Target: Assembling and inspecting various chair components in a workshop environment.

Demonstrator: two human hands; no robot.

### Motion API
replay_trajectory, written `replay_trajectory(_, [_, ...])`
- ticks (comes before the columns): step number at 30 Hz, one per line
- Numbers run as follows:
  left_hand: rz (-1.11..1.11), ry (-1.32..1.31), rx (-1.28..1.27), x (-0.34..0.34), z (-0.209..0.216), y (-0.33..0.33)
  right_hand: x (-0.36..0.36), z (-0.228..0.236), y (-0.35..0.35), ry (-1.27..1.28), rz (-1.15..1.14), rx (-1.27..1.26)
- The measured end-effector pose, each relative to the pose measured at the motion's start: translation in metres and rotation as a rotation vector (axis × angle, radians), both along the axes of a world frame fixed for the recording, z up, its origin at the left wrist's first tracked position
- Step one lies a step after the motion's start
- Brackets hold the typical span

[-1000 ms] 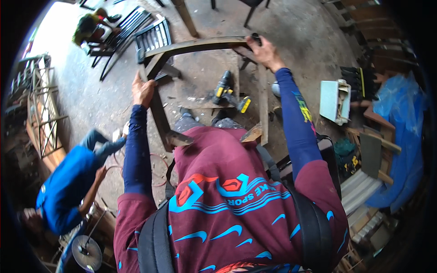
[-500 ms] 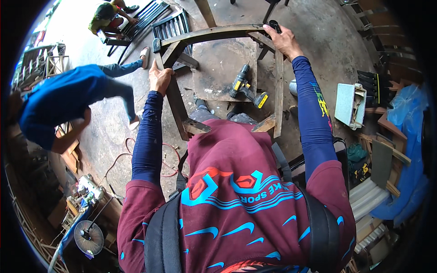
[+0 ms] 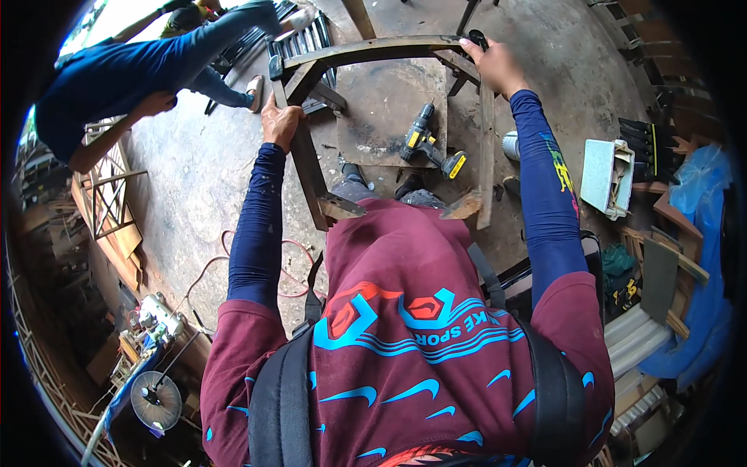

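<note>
A dark wooden chair frame (image 3: 373, 51) with a curved far rail hangs between my two hands, its ends near my shirt. My left hand (image 3: 282, 124) is closed around its left side, just below the corner brace. At the far right corner my right hand (image 3: 499, 68), somewhat blurred, grips the frame near a black tip; part of the joint is hidden under the fingers. Inside the frame's outline, a yellow and black cordless drill (image 3: 426, 140) lies on a square, worn board (image 3: 366, 97) beyond my feet. Neither hand touches the drill.
A person in blue (image 3: 124, 86) is mid-stride at left, partly covering another person behind. A slatted dark piece (image 3: 317, 43) stands beyond my left hand. At right are a pale blue box (image 3: 607, 177) and blue plastic sheeting (image 3: 700, 233). A fan (image 3: 156, 401) and red hose (image 3: 292, 268) are lower left.
The person in blue has stepped farther away, now covering much of the crouching person. My hands still grip the chair frame, which sits slightly farther up and right in view.
</note>
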State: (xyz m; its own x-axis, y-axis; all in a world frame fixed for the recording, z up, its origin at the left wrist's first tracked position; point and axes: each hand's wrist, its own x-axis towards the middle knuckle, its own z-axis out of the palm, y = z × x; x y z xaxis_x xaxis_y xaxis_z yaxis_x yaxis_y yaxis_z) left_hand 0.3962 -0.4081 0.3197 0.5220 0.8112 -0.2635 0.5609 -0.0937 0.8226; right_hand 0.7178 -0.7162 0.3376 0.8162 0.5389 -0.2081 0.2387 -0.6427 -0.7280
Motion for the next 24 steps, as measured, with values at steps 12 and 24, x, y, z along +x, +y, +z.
replay_trajectory(12, [-0.119, 0.041, -0.090, 0.011, 0.024, 0.010, 0.019, 0.000, -0.014, 0.080, 0.153, -0.031])
replay_trajectory(24, [-0.095, -0.053, -0.268, 0.018, 0.020, 0.019, 0.030, -0.017, -0.005, 0.037, 0.232, 0.027])
